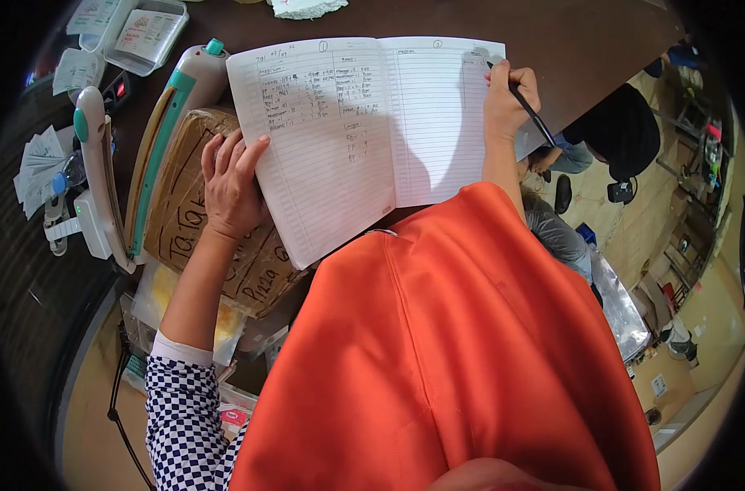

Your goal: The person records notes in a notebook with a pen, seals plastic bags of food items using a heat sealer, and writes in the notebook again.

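An open lined notebook (331,192) lies in front of me. Handwritten lists fill the upper part of its left page; a few words stand at the top of the right page. My right hand (510,96) grips a black pen (533,116), its tip at the upper right of the right page. My left hand (235,186) rests beside the notebook's left edge, fingers apart and thumb against the page edge. Beneath that hand is a cardboard box (176,200) with black marker writing.
Two long sealer-like tools with teal parts, a green-trimmed one (155,139) and a white one (98,176), lie at left. Behind them are a clear plastic container (147,37) and labels (43,168). A person in a black cap (622,131) is below the table's right side.
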The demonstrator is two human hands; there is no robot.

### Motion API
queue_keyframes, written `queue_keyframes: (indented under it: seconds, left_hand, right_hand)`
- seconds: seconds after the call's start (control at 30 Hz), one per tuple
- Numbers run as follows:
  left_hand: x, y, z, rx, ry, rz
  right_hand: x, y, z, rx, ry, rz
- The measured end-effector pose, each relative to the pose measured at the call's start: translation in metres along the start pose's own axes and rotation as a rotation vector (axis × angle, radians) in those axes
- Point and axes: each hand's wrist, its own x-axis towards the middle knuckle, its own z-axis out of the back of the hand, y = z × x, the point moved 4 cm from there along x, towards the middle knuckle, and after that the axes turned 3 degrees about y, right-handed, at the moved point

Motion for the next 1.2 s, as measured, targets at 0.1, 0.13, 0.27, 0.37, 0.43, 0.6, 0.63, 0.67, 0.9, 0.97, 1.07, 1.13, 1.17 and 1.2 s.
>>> queue_keyframes:
  seconds: [0.1,0.13,0.27,0.37,0.43,0.6,0.63,0.67,0.9,0.97,1.07,1.13,1.17,1.2]
  left_hand:
    - [-0.001,0.001,-0.001,0.015,0.007,0.003]
    - [-0.001,0.001,-0.001,0.014,0.007,0.002]
    - [0.001,0.000,0.000,0.005,0.005,0.001]
    - [0.000,0.001,-0.001,0.008,0.014,0.006]
    - [0.001,0.000,0.000,0.004,0.010,0.004]
    - [0.001,0.001,0.000,0.001,0.011,0.002]
    - [0.000,0.001,0.000,0.006,0.010,0.002]
    - [0.000,0.001,-0.001,0.011,0.010,0.003]
    - [0.001,0.000,0.001,0.009,0.011,0.004]
    - [0.001,0.000,0.000,0.011,0.012,0.006]
    - [0.001,0.000,0.000,0.007,-0.001,0.000]
    - [0.001,0.000,0.000,0.011,0.002,0.002]
    - [0.001,0.000,0.000,0.013,0.006,0.002]
    - [0.001,-0.001,0.000,0.012,0.007,0.001]
  right_hand:
    - [0.000,-0.001,-0.001,0.045,-0.031,-0.009]
    - [0.000,0.001,-0.001,0.044,-0.030,-0.009]
    - [-0.001,0.010,0.002,0.046,-0.007,-0.013]
    - [0.000,0.008,0.000,0.070,-0.015,-0.043]
    - [0.000,0.002,0.000,0.071,-0.027,-0.061]
    - [-0.001,0.011,0.002,0.065,-0.024,-0.027]
    - [0.000,0.007,0.001,0.065,-0.026,-0.028]
    - [0.000,0.000,0.000,0.058,-0.040,-0.015]
    - [0.001,0.008,0.004,-0.088,-0.048,0.072]
    - [0.000,0.008,0.003,-0.049,-0.048,0.046]
    - [-0.001,0.002,0.002,0.023,-0.075,-0.005]
    - [-0.001,0.000,0.002,0.061,-0.103,-0.033]
    - [0.000,0.002,0.002,0.024,-0.088,-0.001]
    - [0.001,0.003,0.003,-0.014,-0.073,0.032]
